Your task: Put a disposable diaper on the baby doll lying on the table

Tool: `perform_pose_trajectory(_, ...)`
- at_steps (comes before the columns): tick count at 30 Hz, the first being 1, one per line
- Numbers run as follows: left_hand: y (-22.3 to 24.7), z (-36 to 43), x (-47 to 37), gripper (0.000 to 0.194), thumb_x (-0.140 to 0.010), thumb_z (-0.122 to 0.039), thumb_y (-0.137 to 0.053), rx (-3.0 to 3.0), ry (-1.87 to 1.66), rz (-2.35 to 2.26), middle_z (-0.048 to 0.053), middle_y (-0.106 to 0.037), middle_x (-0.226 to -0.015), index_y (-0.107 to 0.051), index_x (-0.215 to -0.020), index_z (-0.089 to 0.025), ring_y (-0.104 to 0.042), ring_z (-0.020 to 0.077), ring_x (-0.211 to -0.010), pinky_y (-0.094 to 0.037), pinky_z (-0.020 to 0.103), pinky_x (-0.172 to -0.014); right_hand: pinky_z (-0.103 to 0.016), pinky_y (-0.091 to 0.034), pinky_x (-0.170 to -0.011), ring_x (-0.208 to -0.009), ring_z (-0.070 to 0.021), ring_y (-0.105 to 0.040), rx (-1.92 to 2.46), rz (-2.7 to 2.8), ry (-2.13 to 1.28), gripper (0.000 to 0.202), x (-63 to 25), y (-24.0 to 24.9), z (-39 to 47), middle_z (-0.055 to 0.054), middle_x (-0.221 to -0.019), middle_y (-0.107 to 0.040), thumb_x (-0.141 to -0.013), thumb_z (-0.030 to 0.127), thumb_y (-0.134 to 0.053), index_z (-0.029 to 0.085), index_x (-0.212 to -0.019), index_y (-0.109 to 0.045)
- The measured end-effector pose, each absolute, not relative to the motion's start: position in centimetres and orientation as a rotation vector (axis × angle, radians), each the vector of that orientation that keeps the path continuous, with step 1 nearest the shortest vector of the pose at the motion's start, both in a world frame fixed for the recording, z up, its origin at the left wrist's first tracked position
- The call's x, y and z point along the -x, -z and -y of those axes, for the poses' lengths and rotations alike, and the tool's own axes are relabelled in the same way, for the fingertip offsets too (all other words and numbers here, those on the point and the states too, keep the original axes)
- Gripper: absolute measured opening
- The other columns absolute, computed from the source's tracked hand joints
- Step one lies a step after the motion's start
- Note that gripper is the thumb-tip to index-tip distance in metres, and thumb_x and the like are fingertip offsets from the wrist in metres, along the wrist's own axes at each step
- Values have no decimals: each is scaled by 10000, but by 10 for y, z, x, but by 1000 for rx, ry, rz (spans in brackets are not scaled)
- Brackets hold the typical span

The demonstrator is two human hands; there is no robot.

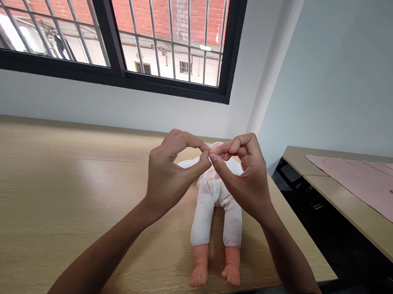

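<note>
My left hand (172,172) and my right hand (249,180) are raised over a baby doll (202,219), their fingertips meeting in front of its upper body. Thumb and index finger of the left hand are pinched together. The right hand pinches at the same spot, its other fingers curled. Whatever sits between the fingertips, if anything, is too small to make out. The doll lies on its back on the wooden table (65,193), its bare feet towards me. It wears white clothes with a faint coloured pattern. My hands hide most of its head and chest.
A barred window (172,36) with a dark frame is in the wall behind the table. To the right, past a dark gap, stands another table (326,184) with a pink cloth (356,181) on it. Part of a person's hand shows at the right edge.
</note>
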State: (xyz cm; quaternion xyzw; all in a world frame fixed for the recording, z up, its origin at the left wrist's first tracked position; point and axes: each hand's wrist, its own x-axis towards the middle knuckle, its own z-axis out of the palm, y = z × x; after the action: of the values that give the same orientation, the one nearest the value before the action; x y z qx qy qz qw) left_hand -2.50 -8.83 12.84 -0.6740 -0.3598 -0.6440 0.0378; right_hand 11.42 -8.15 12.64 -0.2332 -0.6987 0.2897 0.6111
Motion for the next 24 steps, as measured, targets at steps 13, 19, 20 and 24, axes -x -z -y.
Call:
perform_pose_trajectory(13,-131,87,30,74,-801,-142,-660,2183,1948,1117,-35,-693,-776,-673,-785,-213,-623,118,-742,-488,262,-708,-337,-478,-829,-824,-143,-600,578,1669,-526,201,-121,-129,80,10,-855,-618,-861,210,-612,228,-830,-414)
perform_pose_trajectory(19,-131,85,33,82,-801,-125,-650,2245,1862,1054,-29,-688,-788,-666,-786,-204,-617,112,-753,-490,253,-724,-326,-483,-817,-842,-147,-599,613,1718,-511,190,-125,-130,81,18,-812,-580,-857,194,-605,222,-779,-433)
perform_pose_trajectory(20,-131,85,33,83,-799,-121,-648,2250,1858,1048,-29,-684,-785,-661,-783,-201,-616,111,-753,-489,251,-727,-324,-483,-815,-845,-147,-598,614,1726,-514,191,-125,-130,81,19,-808,-576,-856,189,-602,221,-773,-433)
perform_pose_trajectory(24,-129,83,32,79,-792,-120,-644,2277,1948,1052,-25,-664,-770,-645,-766,-195,-610,112,-749,-482,250,-719,-324,-482,-808,-834,-148,-594,603,1742,-512,205,-125,-129,81,21,-786,-572,-855,190,-600,218,-745,-429)
